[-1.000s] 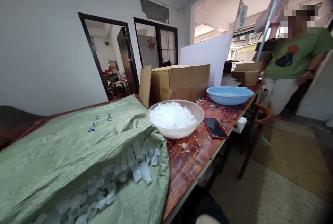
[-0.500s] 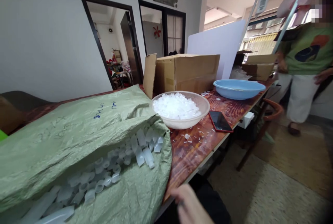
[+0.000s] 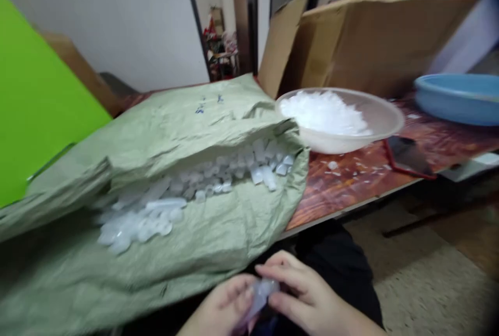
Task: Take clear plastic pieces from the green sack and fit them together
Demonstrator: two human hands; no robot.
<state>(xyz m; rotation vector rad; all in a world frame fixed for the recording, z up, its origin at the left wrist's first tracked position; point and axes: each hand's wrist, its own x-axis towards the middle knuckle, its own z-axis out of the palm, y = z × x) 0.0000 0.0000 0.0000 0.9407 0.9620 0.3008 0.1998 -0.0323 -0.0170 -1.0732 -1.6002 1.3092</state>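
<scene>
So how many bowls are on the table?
2. The white bowl, full of white bits, sits beside the green sack. The blue bowl is at the far right, partly cut off. The box may hide more.

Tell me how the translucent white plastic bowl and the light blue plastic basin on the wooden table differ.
The translucent white plastic bowl is heaped with small white plastic pieces; no contents show above the rim of the light blue plastic basin. The white bowl sits right beside the open green woven sack; the blue basin stands farther right, cut off by the picture's edge. The white bowl lets light through; the blue basin is opaque. Both are round, shallow and rest on the wooden table.
</scene>
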